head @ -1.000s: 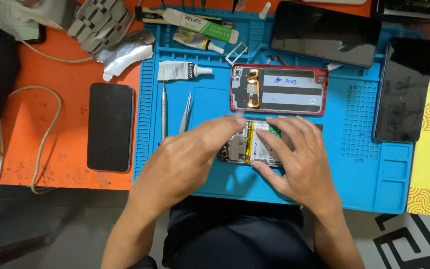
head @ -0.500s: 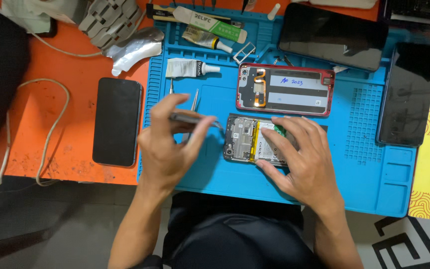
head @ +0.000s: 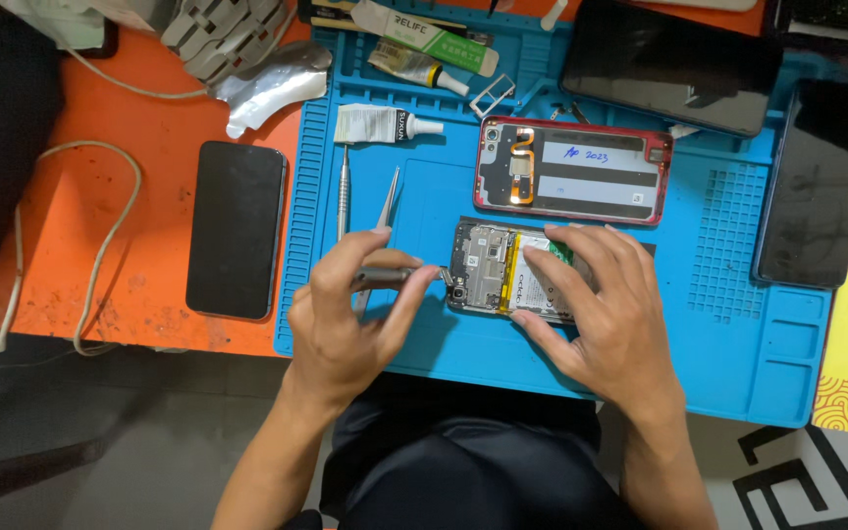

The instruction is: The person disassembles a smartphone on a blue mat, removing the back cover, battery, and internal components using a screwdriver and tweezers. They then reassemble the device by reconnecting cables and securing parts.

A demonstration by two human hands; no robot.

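Right at the near edge of the blue mat (head: 738, 363), the person is working with both hands over an opened phone (head: 503, 270). The left hand (head: 350, 319) is pinching a slim grey screwdriver (head: 385, 277), fingers curled around its shaft, and its tip is pointing at the phone's left edge. The right hand (head: 606, 314) is pressing flat on the phone, fingers spread over the battery end and gripping nothing, just pinning it to the mat. Just past the left hand, a pair of tweezers (head: 388, 201) is lying on the mat beside a second thin metal tool (head: 344, 201). Further out, a red back cover (head: 571, 172) is resting inner side up, close behind the opened phone. On the orange counter (head: 139, 118) to the left, a dark phone (head: 237, 228) is lying face up next to a looping white cable (head: 100, 245). At the far side, a small white tube (head: 380, 124) and another tube (head: 414, 67) are sitting near the mat's top edge, and two dark screen panels (head: 669, 64) (head: 819, 182) are lying toward the right.
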